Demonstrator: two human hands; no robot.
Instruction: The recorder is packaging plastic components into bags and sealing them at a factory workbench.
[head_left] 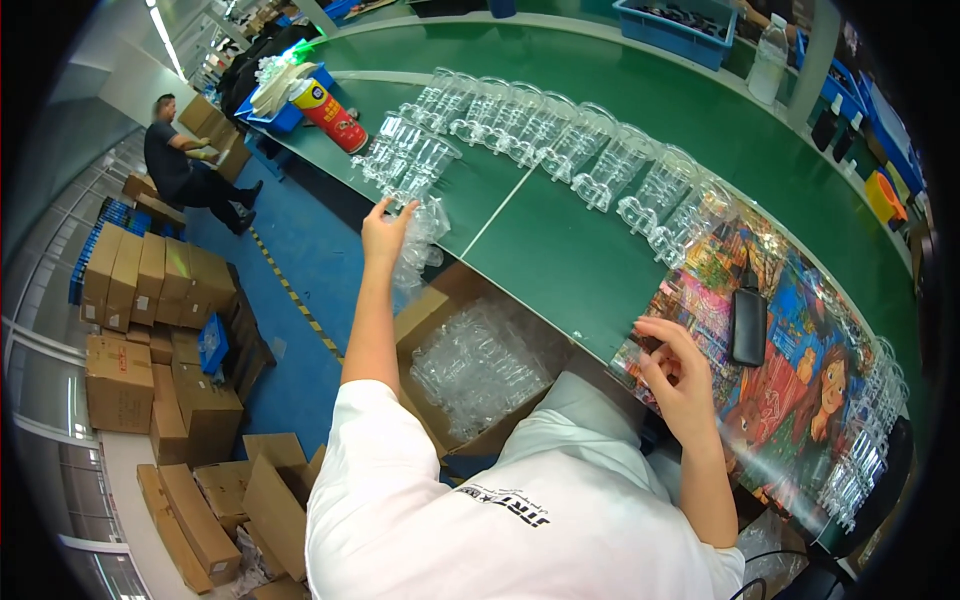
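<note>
My left hand (384, 235) reaches to the table's left front edge. Its thumb and fingertip close on the near end of a clear plastic part (414, 172), which lies against similar parts. Beside this hand a crumpled clear plastic bag (425, 235) hangs over the edge. My right hand (684, 375) hovers at the front edge of a colourful printed mat (690, 290), fingers loosely bent and apart, with nothing seen in them. A row of clear ribbed plastic parts (555, 135) curves along the green table (540, 255).
A red and yellow spray can (335, 118) stands at the far left. An open carton (425, 325) of clear parts sits below the table edge. On the mat lies a black case (748, 328); more clear parts (865, 450) line its right. A person (180, 160) stands beyond stacked cartons (160, 275).
</note>
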